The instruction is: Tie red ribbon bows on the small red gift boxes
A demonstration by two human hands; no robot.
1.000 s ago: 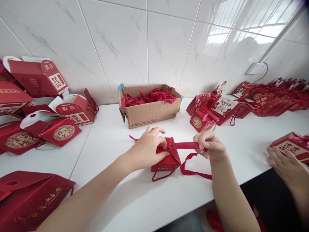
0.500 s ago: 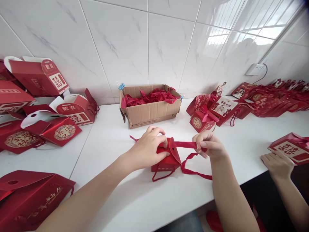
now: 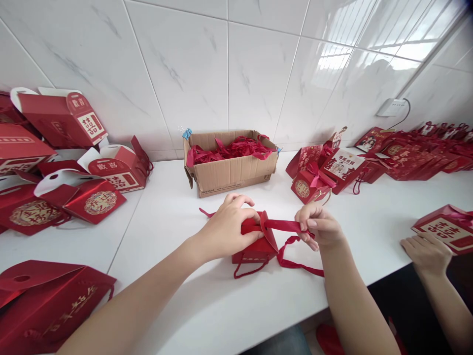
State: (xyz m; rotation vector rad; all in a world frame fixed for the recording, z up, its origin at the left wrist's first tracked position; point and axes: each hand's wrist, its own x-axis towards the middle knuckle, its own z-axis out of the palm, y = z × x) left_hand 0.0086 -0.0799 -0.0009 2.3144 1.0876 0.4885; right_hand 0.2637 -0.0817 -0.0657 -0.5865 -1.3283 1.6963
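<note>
A small red gift box (image 3: 255, 251) with a cord handle stands on the white table in front of me. My left hand (image 3: 232, 226) grips its top from the left, thumb near and fingers on the far side, partly hidden. A dark red ribbon (image 3: 283, 225) comes out at the box's upper right flap. Its stretch runs to the right, where my right hand (image 3: 320, 226) pinches it between thumb and fingers. The ribbon's loose length curls on the table below, and another end pokes out left of the box.
A cardboard box (image 3: 232, 175) of red ribbons stands by the wall. Folded red boxes (image 3: 94, 199) crowd the left, with a larger one (image 3: 55, 305) nearer. More gift boxes (image 3: 314, 185) stand at right. A co-worker's hand (image 3: 428, 254) rests by another box (image 3: 449, 228).
The ribbon between the box and my right hand now slopes slightly downward, and my right fingers have shifted on it. My left hand keeps its hold on the box.
</note>
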